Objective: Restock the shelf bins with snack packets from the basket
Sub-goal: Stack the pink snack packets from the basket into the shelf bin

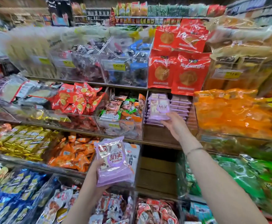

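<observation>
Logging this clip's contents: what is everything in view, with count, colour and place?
purple packet: one, purple, held at middle shelf
purple stack: several, purple, held low centre
shelf pile: many, purple, middle shelf
red bags: four showing, red, above shelf pile
orange packets: many, orange, right of shelf pile
green packets: many, green, lower right
blue packets: many, blue, lower left
left hand: one, grips purple stack
right hand: one, pinches purple packet
</observation>
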Action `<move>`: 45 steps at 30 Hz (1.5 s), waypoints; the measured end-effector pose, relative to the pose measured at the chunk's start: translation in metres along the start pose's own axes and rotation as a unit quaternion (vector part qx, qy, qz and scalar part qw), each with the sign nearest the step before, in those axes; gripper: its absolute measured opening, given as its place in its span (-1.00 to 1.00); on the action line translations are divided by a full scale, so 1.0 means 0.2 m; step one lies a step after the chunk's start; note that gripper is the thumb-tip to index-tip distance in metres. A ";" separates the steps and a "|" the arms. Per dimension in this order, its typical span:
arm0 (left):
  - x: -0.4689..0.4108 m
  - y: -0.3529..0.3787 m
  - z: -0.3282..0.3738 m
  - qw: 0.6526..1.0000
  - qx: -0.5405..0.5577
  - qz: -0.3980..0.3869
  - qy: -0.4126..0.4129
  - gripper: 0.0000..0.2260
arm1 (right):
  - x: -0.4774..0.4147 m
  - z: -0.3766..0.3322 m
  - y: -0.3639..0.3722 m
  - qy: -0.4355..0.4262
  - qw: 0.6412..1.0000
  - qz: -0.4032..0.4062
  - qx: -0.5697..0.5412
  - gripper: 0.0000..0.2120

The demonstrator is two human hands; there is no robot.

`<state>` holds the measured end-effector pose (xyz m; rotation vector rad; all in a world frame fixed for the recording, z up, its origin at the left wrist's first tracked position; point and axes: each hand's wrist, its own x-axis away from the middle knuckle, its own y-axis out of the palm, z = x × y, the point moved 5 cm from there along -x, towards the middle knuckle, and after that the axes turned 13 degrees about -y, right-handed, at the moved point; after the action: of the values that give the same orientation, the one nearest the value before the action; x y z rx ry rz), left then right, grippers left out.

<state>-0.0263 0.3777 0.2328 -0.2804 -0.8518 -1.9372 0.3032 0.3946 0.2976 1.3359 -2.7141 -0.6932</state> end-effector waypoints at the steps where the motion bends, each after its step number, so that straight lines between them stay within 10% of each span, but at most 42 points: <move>1: -0.01 0.01 0.02 1.000 0.006 -0.003 0.002 -0.67 | -0.08 -0.02 0.03 -0.006 1.000 0.007 0.002 -0.88; 6: -0.09 0.03 0.10 1.000 0.002 -0.011 0.013 -0.77 | -0.29 -0.04 0.10 0.011 0.997 0.072 0.018 -0.59; 11: -0.16 0.05 0.17 0.999 -0.015 -0.037 0.011 -0.75 | -0.31 -0.05 0.14 0.028 0.992 0.110 0.051 -0.95; 26: -0.36 0.10 0.26 0.996 -0.054 -0.065 -0.038 -0.68 | 0.12 0.38 -0.18 0.043 0.989 0.091 0.109 -0.80; 34: -0.40 0.12 0.28 0.994 -0.065 -0.070 -0.048 -0.72 | -0.01 0.58 -0.19 0.060 0.951 0.108 0.284 -0.88; 40: -0.40 0.12 0.24 0.993 -0.068 -0.084 -0.047 -0.74 | 0.03 0.48 -0.21 0.016 0.839 0.024 0.543 -0.64; 45: -0.38 0.18 0.18 0.993 -0.084 -0.070 -0.049 -0.77 | 0.24 0.33 -0.13 0.009 0.893 0.005 0.450 -0.60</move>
<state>0.0365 0.4439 0.2358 -0.4290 -0.7895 -2.1450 0.2770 0.3690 0.2200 1.3793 -3.1169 0.6983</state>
